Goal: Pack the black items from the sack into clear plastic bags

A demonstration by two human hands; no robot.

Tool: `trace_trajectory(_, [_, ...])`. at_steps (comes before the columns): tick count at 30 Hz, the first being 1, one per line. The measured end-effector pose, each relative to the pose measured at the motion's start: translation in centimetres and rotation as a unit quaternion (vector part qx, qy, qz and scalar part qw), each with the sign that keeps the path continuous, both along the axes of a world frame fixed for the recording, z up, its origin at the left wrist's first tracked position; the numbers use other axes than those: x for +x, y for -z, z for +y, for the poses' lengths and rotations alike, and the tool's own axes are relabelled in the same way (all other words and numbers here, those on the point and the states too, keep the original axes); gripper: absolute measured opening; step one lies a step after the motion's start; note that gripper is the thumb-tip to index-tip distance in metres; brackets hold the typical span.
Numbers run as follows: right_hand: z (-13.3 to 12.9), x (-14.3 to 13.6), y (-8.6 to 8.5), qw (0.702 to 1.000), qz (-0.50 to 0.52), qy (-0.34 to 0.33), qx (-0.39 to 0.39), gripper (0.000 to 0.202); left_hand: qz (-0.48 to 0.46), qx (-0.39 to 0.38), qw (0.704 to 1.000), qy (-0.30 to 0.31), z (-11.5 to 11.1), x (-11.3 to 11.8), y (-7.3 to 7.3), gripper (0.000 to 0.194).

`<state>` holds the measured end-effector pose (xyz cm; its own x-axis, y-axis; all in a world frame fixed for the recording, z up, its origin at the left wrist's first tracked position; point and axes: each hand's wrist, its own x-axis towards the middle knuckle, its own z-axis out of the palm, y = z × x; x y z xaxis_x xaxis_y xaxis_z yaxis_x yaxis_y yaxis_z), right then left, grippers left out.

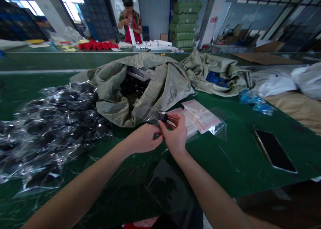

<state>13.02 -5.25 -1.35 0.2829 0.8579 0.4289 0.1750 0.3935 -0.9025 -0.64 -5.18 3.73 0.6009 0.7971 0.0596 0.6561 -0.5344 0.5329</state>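
Note:
My right hand [177,134] has its fingers closed round a small black rounded piece [163,117]. Beside it my left hand [144,138] is closed, thumb and fingers pinched together at the edge of a clear plastic bag [147,113]. The bag spreads above the left hand and reaches the black piece; whether the piece is inside it I cannot tell. Just beyond the hands lies an open woven sack [168,85] with black rounded pieces [137,90] inside. Flat clear bags with pink strips [198,113] lie to the right of my right hand.
On the left spreads a heap of bagged black pieces [62,115]. Another woven sack [225,66] holds blue pieces [217,79], with bagged blue pieces [259,101] nearby. A phone [274,150] lies at right. A person [130,24] works behind the far table with red pieces [97,45].

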Motion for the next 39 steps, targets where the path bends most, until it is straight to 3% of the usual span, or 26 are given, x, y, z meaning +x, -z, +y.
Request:
trace_trajectory(3, [-0.2, 0.1, 0.0, 0.998, -0.054, 0.005, 0.016, 0.039, 0.019, -0.024, 0.998, -0.062, -0.5, -1.0, -2.1, 0.041])
trace_trajectory(6, [-0.3, 0.1, 0.1, 0.991, -0.123, 0.005, 0.043, 0.036, -0.016, 0.109, 0.978, -0.176, -0.4, -1.4, -2.6, 0.036])
trace_trajectory(9, [-0.4, 0.0, 0.4, 0.98, -0.181, 0.004, 0.076, 0.037, -0.008, 0.21, 0.949, -0.237, 0.1, -1.0, -1.7, 0.028])
trace_trajectory(13, [-0.3, -0.1, 0.7, 0.967, -0.229, 0.011, 0.109, 0.036, 0.011, 0.205, 0.952, -0.225, 0.4, -0.5, -0.5, 0.021])
trace_trajectory(21, [-0.2, 0.0, 0.7, 0.959, -0.252, 0.017, 0.128, 0.036, 0.02, 0.228, 0.95, -0.211, 0.7, -0.8, -0.1, 0.019])
trace_trajectory(29, [-0.4, 0.0, 0.4, 0.951, -0.278, -0.033, 0.133, 0.04, 0.057, 0.26, 0.937, -0.226, 0.6, -0.4, 0.4, 0.016])
trace_trajectory(34, [-0.1, -0.1, 0.6, 0.978, -0.188, -0.048, 0.083, 0.04, 0.015, 0.236, 0.946, -0.223, 0.9, -0.3, 0.8, 0.014])
trace_trajectory(37, [0.4, -0.1, 0.5, 0.997, -0.028, -0.07, -0.001, 0.05, -0.021, 0.225, 0.943, -0.245, 1.3, -0.4, 1.0, 0.014])
trace_trajectory(39, [0.9, 0.0, 0.4, 0.99, 0.084, -0.103, -0.055, 0.056, -0.035, 0.215, 0.94, -0.261, 1.6, -0.5, 1.2, 0.015])
